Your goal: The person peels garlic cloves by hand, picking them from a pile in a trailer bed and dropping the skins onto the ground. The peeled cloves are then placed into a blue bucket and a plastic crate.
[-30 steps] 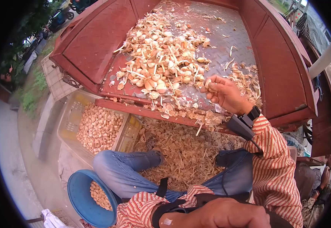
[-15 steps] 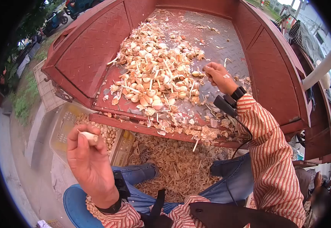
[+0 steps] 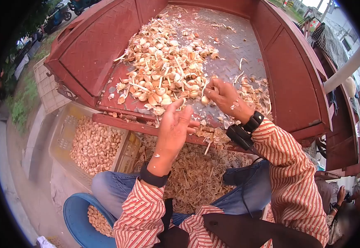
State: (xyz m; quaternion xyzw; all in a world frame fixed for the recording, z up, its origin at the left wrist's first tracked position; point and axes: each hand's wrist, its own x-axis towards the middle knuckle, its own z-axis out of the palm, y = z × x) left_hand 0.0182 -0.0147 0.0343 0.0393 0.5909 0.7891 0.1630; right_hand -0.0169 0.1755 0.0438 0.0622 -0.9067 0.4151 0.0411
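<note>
My left hand (image 3: 175, 126) is raised at the front edge of the truck bed, palm up with its fingers curled. A pale garlic clove (image 3: 183, 102) shows partly between the index fingertip and thumb. Close on its right, my right hand (image 3: 228, 100) reaches over the bed with fingers pinched at a garlic piece (image 3: 205, 99) that has a thin pale stem. The fingers hide part of that piece. Beside both hands lies a heap of garlic cloves (image 3: 159, 78) mixed with stems and dry skins.
The red metal truck bed (image 3: 287, 78) has raised side walls. A pale plastic crate (image 3: 59, 142) of cloves stands at lower left. A blue bucket (image 3: 74, 217) holding more cloves sits beside my leg. Loose husks (image 3: 198, 177) cover the ground between my legs.
My left hand has moved right and up from over the crate to the bed's edge. My right hand has come slightly left and down, toward the left one.
</note>
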